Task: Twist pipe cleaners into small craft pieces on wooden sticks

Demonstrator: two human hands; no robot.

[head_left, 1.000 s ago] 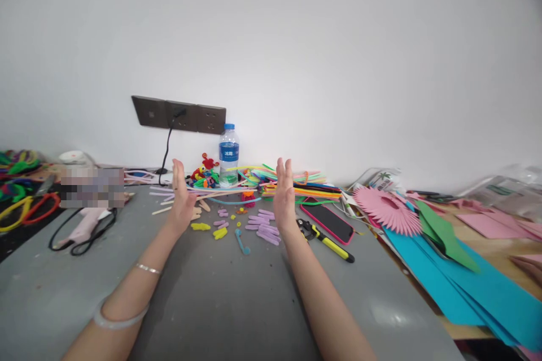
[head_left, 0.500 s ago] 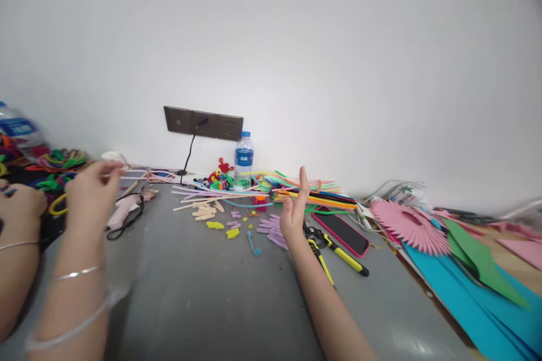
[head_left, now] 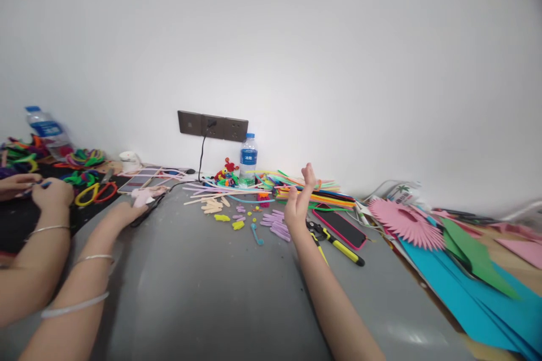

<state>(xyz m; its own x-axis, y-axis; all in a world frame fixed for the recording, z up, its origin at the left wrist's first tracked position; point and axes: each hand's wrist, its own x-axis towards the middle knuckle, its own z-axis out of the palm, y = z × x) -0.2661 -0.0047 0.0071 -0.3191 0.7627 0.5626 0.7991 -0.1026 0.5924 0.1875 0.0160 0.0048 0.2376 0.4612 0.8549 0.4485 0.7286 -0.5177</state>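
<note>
My left hand (head_left: 126, 212) has its fingers around the handle of a pink glue gun (head_left: 144, 196), which lies at the left of the grey table. The hand covers the handle, and a black cord lies beside it. My right hand (head_left: 300, 203) is raised over the table with fingers apart and nothing in it. Near that hand are short lilac pieces of pipe cleaner (head_left: 276, 224), pliers with yellow and black handles (head_left: 339, 245) and a pink-cased phone (head_left: 341, 227). A blue bent piece (head_left: 256, 234) and small yellow pieces (head_left: 237, 225) lie between my hands.
Long coloured pipe cleaners (head_left: 317, 196) and a water bottle (head_left: 248, 158) stand along the wall by a socket strip (head_left: 213, 126). On the right are a pleated pink paper ring (head_left: 406, 224) and blue sheets (head_left: 457, 299). Another person's hands (head_left: 53, 194) work at far left, near scissors (head_left: 96, 194).
My left hand has come down from the air onto the glue gun and closed around its handle. My right hand stays raised and open. The view has shifted slightly left.
</note>
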